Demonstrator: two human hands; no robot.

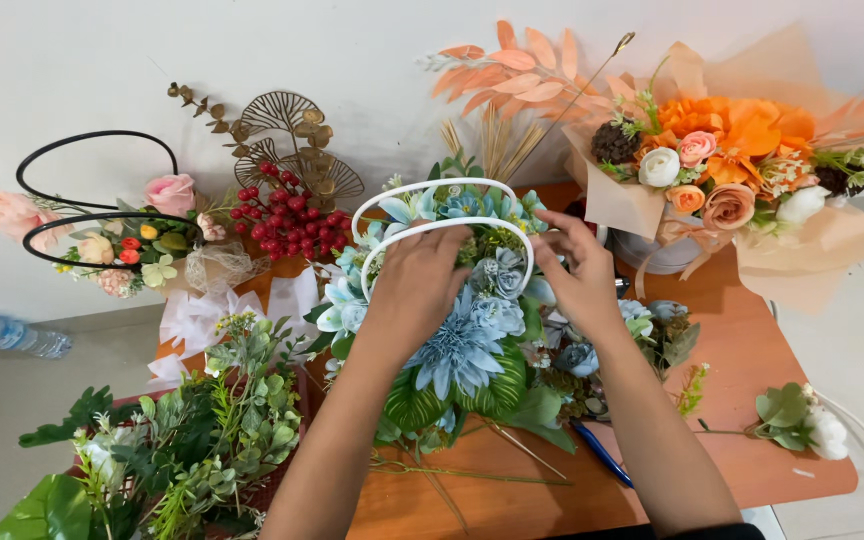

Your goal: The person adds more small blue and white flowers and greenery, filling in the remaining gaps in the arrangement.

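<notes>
Here both hands (497, 285) work the blue arrangement (462, 345), orange bouquet (742, 150) beside

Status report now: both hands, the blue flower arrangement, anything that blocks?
Left hand and right hand both on the blue flower arrangement with white wire handles. Grip unclear. Blue pen and loose stems beside it on the orange table.

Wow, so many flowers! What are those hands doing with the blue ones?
A person is working on a blue flower arrangement with white loop handles on an orange-brown table. The left hand rests on the blooms just under the handles, and the right hand touches the flowers on the other side. Around it sit an orange bouquet, red berries, a pink arrangement and leafy greenery.
</notes>
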